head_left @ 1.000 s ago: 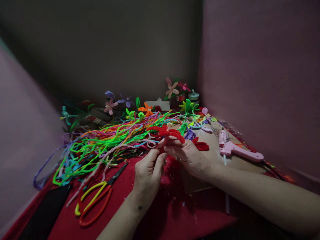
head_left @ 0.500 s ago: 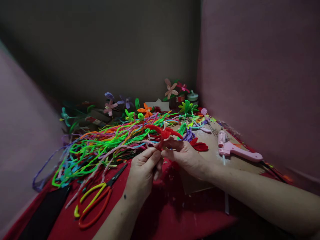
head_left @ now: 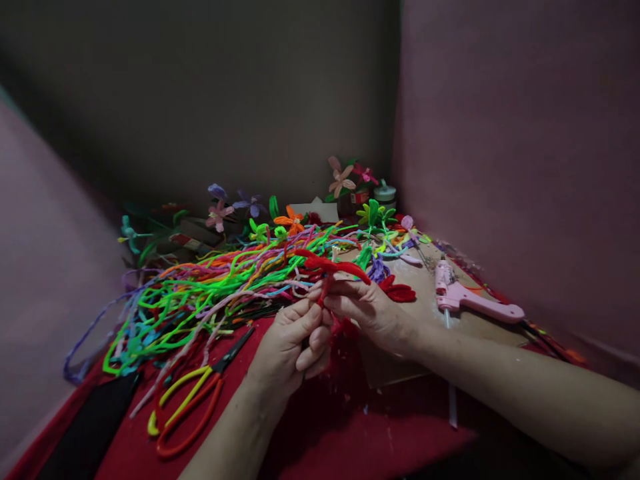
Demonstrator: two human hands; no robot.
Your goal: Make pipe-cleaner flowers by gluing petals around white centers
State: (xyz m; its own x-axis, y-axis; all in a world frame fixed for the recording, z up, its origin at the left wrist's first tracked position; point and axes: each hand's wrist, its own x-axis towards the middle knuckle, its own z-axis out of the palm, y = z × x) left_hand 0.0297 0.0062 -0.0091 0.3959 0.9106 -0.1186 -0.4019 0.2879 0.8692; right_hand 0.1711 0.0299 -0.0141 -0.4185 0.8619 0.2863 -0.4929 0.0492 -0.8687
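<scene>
Since the earlier frame, our left hand (head_left: 287, 343) has turned, showing more curled fingers. Its grip and our right hand (head_left: 384, 321) pinch the red fuzzy flower (head_left: 330, 266) below its petals, above the counter (head_left: 380, 440).

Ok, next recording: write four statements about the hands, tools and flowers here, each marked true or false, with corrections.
1. The left hand and right hand both hold a red fuzzy piece. True.
2. The right hand grips a glue gun. False: the pink glue gun lies on the brown board.
3. The scissors lie on the red cloth, touched by neither hand. True.
4. An orange flower lies nearest the person. False: the orange flower is beyond both hands.
</scene>
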